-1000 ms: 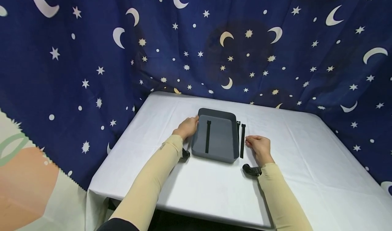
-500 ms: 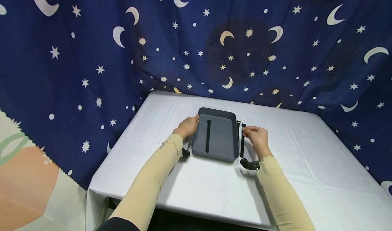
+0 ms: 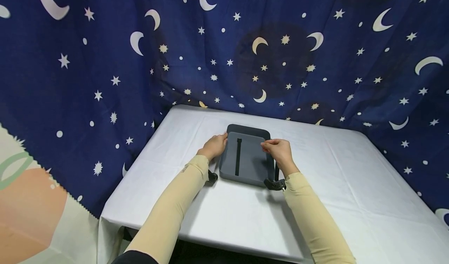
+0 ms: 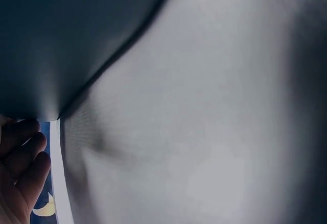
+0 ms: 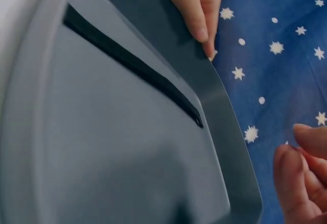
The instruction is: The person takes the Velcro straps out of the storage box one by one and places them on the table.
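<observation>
A dark grey rectangular tray point(image 3: 245, 179) lies on the white-covered table. My left hand point(image 3: 214, 146) grips its left wall near the far corner; in the left wrist view, curled fingers point(image 4: 31, 175) lie against the outer side. Inside the tray a flat black cable strap point(image 3: 238, 157), with a wider looped end, lies lengthwise, left of centre. My right hand point(image 3: 279, 152) hovers over the tray's right wall, thumb and forefinger close together. Nothing shows between those fingertips point(image 5: 287, 165) in the right wrist view. Part of another black strap point(image 3: 277, 173) shows beneath the right wrist.
White cloth covers the table point(image 3: 336, 178), whose near edge runs below the forearms. A blue curtain point(image 3: 224, 42) with moons and stars hangs behind and on both sides. Each wrist wears a black camera mount, the right one point(image 3: 275, 184) beside the tray's near right corner.
My right hand has moved left from beside the straps on the table to over the tray's right side, now covering most of those straps. My left hand stays on the tray wall.
</observation>
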Motion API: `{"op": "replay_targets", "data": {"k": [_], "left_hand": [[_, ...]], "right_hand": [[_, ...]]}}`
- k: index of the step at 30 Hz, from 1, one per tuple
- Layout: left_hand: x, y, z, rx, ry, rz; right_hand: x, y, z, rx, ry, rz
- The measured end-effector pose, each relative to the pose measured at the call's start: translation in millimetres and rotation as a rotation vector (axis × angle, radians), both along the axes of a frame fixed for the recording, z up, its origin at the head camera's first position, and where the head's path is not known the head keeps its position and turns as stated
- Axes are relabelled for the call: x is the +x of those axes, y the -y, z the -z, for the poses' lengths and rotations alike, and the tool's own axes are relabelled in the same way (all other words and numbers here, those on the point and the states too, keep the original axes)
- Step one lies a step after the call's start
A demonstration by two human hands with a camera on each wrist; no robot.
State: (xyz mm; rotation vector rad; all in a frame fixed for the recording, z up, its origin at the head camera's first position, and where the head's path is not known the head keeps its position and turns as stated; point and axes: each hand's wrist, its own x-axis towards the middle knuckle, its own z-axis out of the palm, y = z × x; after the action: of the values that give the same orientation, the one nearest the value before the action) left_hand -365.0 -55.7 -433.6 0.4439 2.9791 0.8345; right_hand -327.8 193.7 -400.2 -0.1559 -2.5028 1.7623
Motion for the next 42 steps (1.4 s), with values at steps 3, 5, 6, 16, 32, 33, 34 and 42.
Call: {"op": "replay_targets", "data": {"k": [3, 5, 6, 16, 32, 33, 34, 42], "left_hand": [[-0.8, -0.8, 0.3, 0.009, 0.003, -0.001], [-1.2, -1.3, 0.3, 0.011, 0.005, 0.000], [-1.4, -1.5, 0.2, 0.012, 0.005, 0.000], [-2.9, -2.0, 0.5, 0.017, 0.000, -0.002], [-2.0, -0.1, 2.3, 0.016, -0.007, -0.012], [-1.7, -0.1, 2.3, 0.015, -0.009, -0.011], [-1.6, -0.1, 2.4, 0.015, -0.011, -0.010], [-1.7, 0.4, 2.7, 0.013, -0.015, -0.003]], "right_hand": [[-0.9, 5.4, 1.8, 0.002, 0.010, -0.016], [-1.8, 8.2, 2.5, -0.011, 0.017, -0.026], [-2.2, 9.6, 2.7, -0.006, 0.022, -0.027], [-3.3, 20.8, 4.8, 0.054, 0.073, -0.095], [-5.9, 33.3, 12.8, 0.067, 0.087, -0.099], [-6.0, 33.7, 13.7, 0.072, 0.090, -0.102], [-6.3, 34.1, 14.8, 0.069, 0.091, -0.102], [-5.9, 35.8, 21.4, 0.090, 0.096, -0.129]]}}
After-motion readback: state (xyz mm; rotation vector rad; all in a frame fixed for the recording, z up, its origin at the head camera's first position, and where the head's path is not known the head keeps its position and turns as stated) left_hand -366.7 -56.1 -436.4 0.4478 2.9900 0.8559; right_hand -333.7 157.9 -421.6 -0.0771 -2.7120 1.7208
